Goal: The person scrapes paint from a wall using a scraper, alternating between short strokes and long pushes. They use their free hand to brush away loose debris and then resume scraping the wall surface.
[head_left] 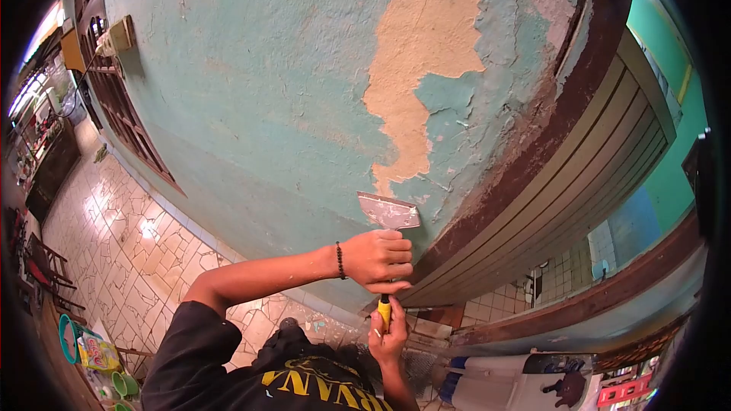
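A scraper with a wide metal blade is held upright against the wall, its blade edge at the lower end of a bare patch where the paint is gone. Closed around the scraper just below the blade is my left hand, with a dark beaded bracelet on the wrist. Lower down, my right hand grips the yellow and black handle. Most of the scraper's shaft is hidden behind my left fingers. Peeling turquoise paint surrounds the bare patch.
A brown wooden door frame and slatted door stand close on the right. A socket box and barred window are on the left. Below lie the tiled floor, a chair and green tubs.
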{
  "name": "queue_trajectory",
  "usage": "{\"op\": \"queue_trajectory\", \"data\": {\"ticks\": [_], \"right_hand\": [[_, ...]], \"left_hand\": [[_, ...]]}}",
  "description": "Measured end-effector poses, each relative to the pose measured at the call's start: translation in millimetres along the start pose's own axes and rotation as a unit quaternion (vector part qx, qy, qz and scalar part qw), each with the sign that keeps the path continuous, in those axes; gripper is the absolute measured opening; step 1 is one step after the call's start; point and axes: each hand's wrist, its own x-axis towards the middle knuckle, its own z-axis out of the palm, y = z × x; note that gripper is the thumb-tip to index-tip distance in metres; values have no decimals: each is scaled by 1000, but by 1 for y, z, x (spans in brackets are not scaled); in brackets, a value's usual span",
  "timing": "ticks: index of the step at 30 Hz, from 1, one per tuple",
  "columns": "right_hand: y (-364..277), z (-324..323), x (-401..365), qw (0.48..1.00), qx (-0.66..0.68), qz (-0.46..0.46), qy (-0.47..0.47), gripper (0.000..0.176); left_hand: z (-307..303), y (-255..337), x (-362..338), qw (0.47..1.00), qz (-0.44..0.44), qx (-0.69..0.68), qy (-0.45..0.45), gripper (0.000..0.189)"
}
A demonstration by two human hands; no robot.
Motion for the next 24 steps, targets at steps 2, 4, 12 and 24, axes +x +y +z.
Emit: {"op": "queue_trajectory", "data": {"ticks": [2,4,12,24], "right_hand": [[9,14,-8,999,-25,-11,18,47],[11,25,-22,998,-47,-8,36,47],[-4,45,-41,990,16,113,81,42],[-39,32,15,993,-81,2,82,40]], "left_hand": [[27,2,-15,999,-15,21,25,27],[51,5,-30,999,-15,33,36,34],[53,-5,-35,999,13,-27,16,30],[15,-19,-12,999,13,17,31,28]]}}
